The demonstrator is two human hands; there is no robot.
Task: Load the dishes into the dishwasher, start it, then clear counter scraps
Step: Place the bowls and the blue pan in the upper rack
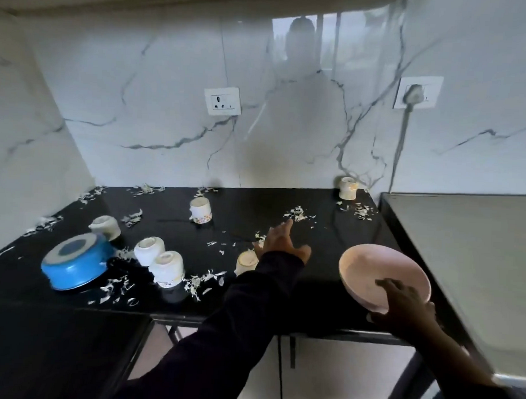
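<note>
My right hand (407,306) grips a pale pink bowl (372,269) by its near rim, tilted above the right end of the black counter (312,290). My left hand (281,241) stretches out over the counter's middle with fingers straight, just beyond a small cream cup (246,260) that is partly hidden by my sleeve. Upturned white cups (149,250) (167,269) stand at the left beside an upturned blue bowl (74,261). More cups sit farther back: one with a floral print (200,210), one at the left (105,226), one by the wall (348,188).
Pale vegetable scraps (298,214) lie scattered over the counter. A grey appliance top (468,266) adjoins the counter on the right. The marble wall carries a socket (223,101) and a plugged-in cable (402,138). Cabinet fronts (339,375) lie below.
</note>
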